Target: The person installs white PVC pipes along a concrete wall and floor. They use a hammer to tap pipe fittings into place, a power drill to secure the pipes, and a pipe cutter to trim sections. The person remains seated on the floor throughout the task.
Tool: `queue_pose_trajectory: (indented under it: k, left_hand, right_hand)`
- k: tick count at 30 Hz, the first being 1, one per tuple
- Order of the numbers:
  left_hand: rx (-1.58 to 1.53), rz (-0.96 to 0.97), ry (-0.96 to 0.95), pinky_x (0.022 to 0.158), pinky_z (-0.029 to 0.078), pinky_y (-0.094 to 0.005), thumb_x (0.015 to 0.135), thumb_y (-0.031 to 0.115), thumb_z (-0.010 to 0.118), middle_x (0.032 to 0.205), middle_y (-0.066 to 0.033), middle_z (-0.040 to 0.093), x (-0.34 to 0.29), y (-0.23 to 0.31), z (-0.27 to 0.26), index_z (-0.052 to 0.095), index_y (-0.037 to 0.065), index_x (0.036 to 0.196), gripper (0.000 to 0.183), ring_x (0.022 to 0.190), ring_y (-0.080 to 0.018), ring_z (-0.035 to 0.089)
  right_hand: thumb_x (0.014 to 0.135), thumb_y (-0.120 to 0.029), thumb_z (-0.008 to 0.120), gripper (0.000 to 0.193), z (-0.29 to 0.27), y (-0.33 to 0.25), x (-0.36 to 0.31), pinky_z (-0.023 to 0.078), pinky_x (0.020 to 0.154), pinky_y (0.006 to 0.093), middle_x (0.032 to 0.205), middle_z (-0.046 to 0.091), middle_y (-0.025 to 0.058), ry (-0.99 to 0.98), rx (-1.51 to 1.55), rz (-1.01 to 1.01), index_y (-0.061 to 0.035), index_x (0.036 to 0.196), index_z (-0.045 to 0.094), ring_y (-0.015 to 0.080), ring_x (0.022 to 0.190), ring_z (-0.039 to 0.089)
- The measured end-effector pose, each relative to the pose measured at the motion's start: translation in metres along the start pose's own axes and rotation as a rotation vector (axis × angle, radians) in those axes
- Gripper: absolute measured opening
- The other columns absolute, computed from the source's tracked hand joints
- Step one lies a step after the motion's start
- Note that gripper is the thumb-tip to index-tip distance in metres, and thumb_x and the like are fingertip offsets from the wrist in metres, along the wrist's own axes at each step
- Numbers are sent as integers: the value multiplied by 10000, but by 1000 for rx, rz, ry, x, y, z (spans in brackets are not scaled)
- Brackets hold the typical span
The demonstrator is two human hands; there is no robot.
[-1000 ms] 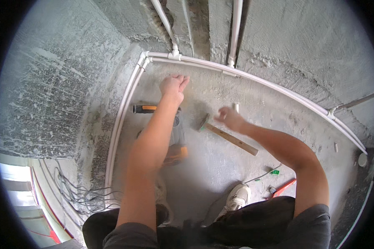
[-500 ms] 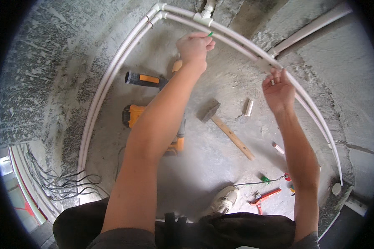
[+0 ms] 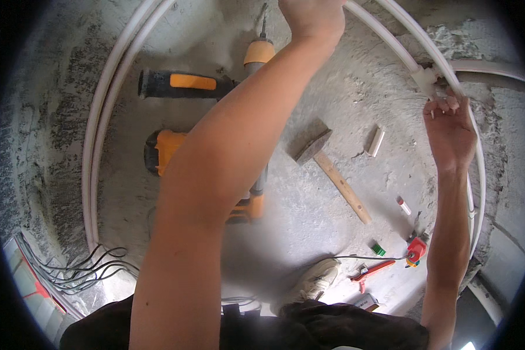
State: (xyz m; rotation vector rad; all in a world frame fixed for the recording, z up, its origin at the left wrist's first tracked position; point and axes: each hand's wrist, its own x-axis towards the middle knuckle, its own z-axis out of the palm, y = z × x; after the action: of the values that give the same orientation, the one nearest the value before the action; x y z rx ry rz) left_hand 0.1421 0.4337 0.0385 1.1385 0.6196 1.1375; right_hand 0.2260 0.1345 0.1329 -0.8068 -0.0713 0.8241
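My left hand (image 3: 314, 22) is at the top edge beside the inner of two white plastic pipes (image 3: 385, 37). Its fingers look curled, but the fingertips and anything in them are cut off. At the right, my right hand (image 3: 451, 137) has its palm turned up and its fingers curled round the inner pipe, just below a white fitting (image 3: 424, 79). The outer pipe (image 3: 429, 44) runs close beside those fingers. Below my left forearm lies a yellow-and-black power drill (image 3: 170, 146), partly hidden, its bit pointing away from me.
A wooden-handled hammer (image 3: 343, 185) lies on the concrete floor, with pipe offcuts (image 3: 377, 142) to its right. Near my shoe (image 3: 319, 279) are an orange-red pipe cutter (image 3: 376, 271), a green piece (image 3: 378, 249) and a red device (image 3: 416, 248) with a cord. Grey cables (image 3: 93, 265) coil at left.
The view has shifted, bringing my left hand to the top edge. The small green thing it pinched is out of sight. My right fingers remain at the pipe near the fitting.
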Motion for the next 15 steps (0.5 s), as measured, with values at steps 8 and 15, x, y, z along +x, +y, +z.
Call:
queue_pose_trajectory:
  k: [8,15]
  left_hand:
    - [-252,-174,87,762,558,-289,827,-86,799,885,-80,762,-5,6,10,785,-39,925,109,811,-160,696]
    - [-274,-135,66,758,563,-282,833,-96,800,880,-77,759,-9,4,15,786,-44,937,116,807,-159,698]
  right_hand:
    - [1108,-249,597,400,2,-3,-1,389,1154,471,976,712,68,-17,-41,-8,92,1316,627,211,1012,578]
    - [1115,-255,586,411,-1,-6,-1,362,1178,499,979,719,60,0,-53,-12,93,1332,614,214,1043,586]
